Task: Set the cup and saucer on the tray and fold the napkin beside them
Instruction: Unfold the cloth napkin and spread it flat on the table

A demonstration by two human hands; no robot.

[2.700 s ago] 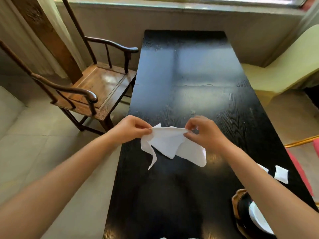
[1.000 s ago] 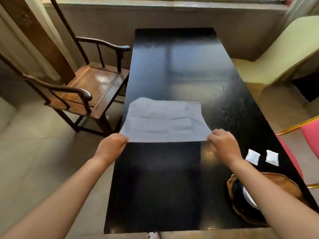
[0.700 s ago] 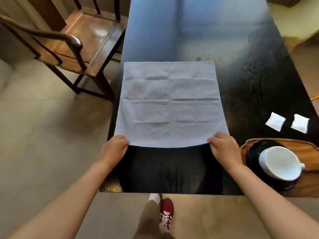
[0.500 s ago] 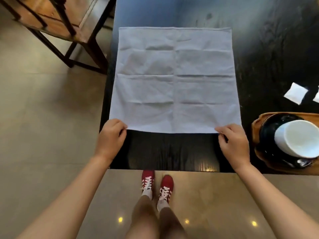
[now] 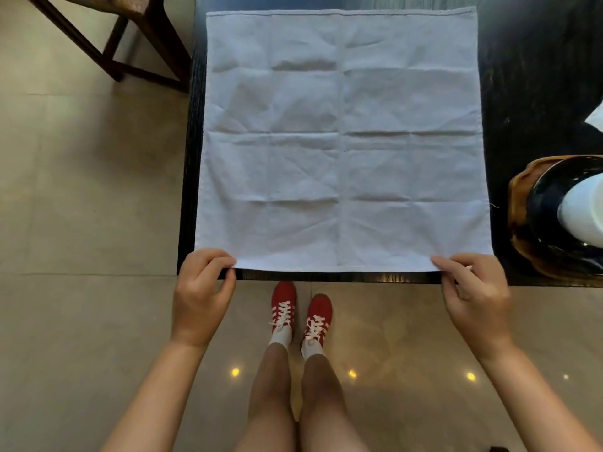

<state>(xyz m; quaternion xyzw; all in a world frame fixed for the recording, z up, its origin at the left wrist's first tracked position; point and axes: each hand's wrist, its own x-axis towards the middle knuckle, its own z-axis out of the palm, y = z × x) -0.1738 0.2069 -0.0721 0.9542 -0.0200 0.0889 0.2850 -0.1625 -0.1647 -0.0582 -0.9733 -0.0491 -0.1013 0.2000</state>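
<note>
Fingers of the left hand (image 5: 202,288) and right hand (image 5: 473,288) pinch the napkin (image 5: 342,141), now drawn flat to the table (image 5: 528,76) edge, ready for folding.

Your napkin (image 5: 342,141) covers the near table (image 5: 528,76) from left edge to right of centre, bare dark strip runs along its right side, tray (image 5: 518,203) with saucer (image 5: 545,203) and cup (image 5: 584,210) blocks the near right corner, chair (image 5: 130,37) stands off the far left edge.

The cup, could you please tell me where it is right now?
In the head view, the cup sits at the right edge on the saucer, on the tray, right of the napkin.
</note>
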